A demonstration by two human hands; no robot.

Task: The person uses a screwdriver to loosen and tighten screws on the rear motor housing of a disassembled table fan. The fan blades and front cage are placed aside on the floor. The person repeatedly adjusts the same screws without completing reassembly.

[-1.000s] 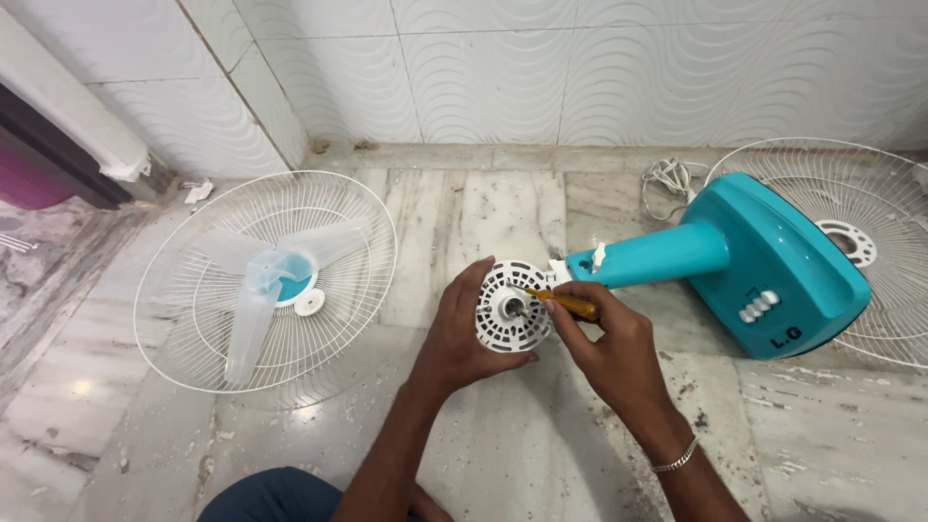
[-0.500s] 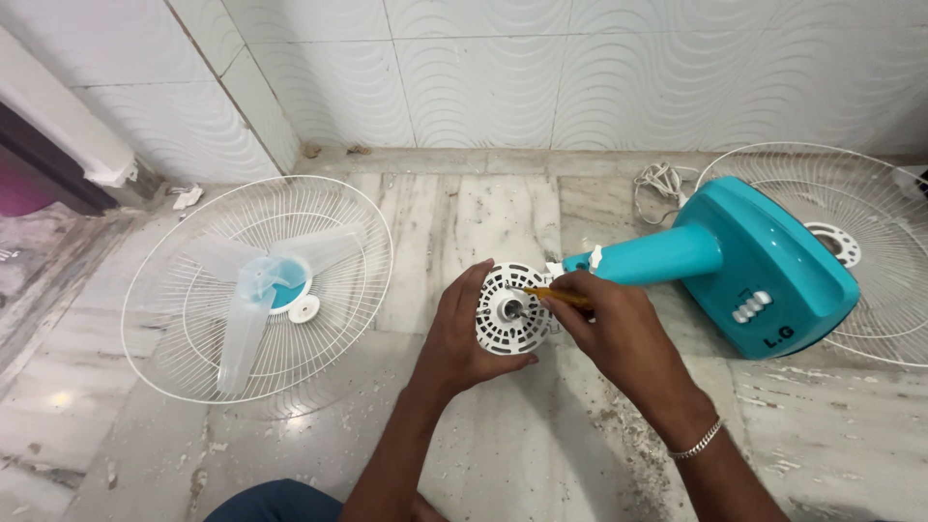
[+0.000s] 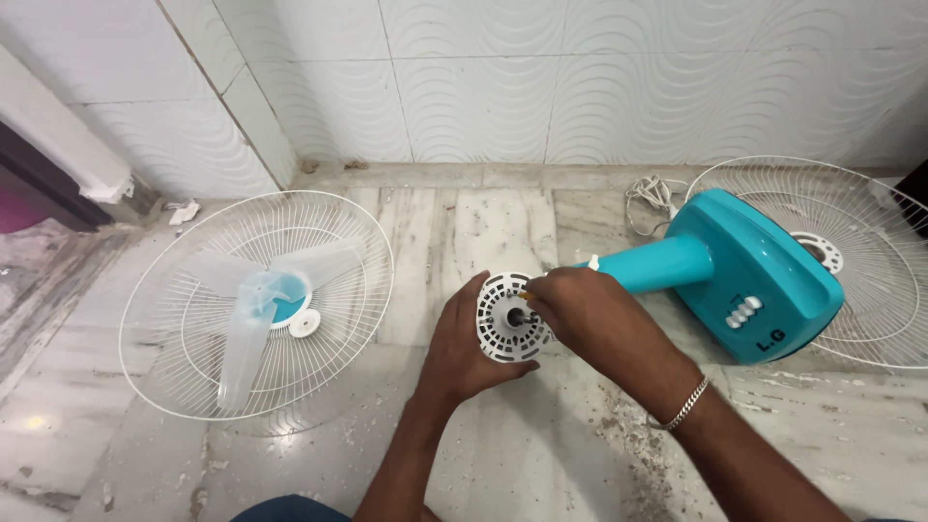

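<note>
— Where the teal fan body (image 3: 744, 275) lies on its side on the marble floor (image 3: 580, 454), what sits at the end of its neck?

— A round white motor plate (image 3: 510, 317), perforated with slots, with a dark hub in its middle. It stands on edge at the tip of the teal neck, facing the person, on the side of the fan body away from its broad base. The base has a row of white buttons on its face.

— How are the hands placed?

— The left hand (image 3: 464, 343) cups the plate from the side away from the fan body, thumb under its lower rim, fingers curled around the edge: it is closed on the plate. The right hand (image 3: 585, 319) reaches over the neck, wrist bent, with a metal bracelet (image 3: 681, 408) on it. Its fingertips are pinched on a thin, yellowish-handled tool (image 3: 527, 294) touching the plate near the hub; what kind of tool it is I cannot tell.

— What lies about the fan body?

— Behind its base a white wire grille (image 3: 870, 290) lies flat, partly under it. A coiled white cord (image 3: 650, 193) lies just beside the base, toward the tiled wall (image 3: 580, 87). Well apart, beyond the left hand, a second grille (image 3: 193, 338) holds a pale, translucent blade set (image 3: 256, 300) with a white cap (image 3: 304, 324) on it.

— And room to move?

— Bare floor lies between the plate and the blade grille, and more below the hands, speckled with grit. The wall closes off the far side.
</note>
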